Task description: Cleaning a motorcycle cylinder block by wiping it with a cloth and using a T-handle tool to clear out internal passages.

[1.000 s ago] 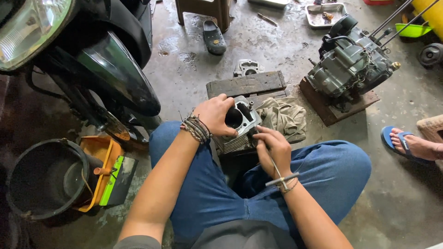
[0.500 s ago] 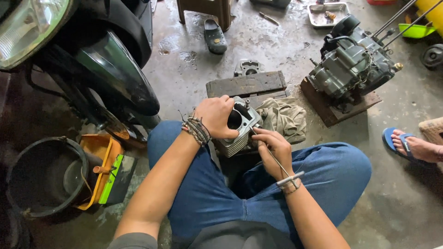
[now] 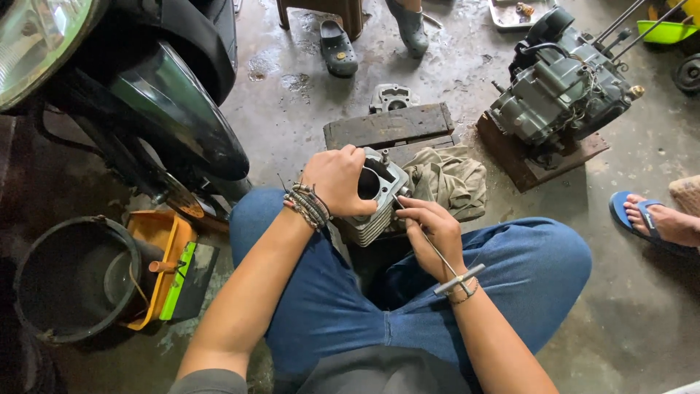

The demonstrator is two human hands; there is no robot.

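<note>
The left hand grips the finned grey metal engine cylinder at centre frame. At its four o'clock, the right hand pinches a thin T-handled metal tool against it.

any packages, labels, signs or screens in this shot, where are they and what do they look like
None that can be made out: no package, label, sign or screen shows.
Nearest to a container: an orange and green plastic tray, rectangular, on the floor at left beside a round black bucket.
White tray, flat and rectangular, at the top edge, holding small parts.
The left hand grips a bare metal finned cylinder; the right hand holds a thin T-handled tool.
</note>
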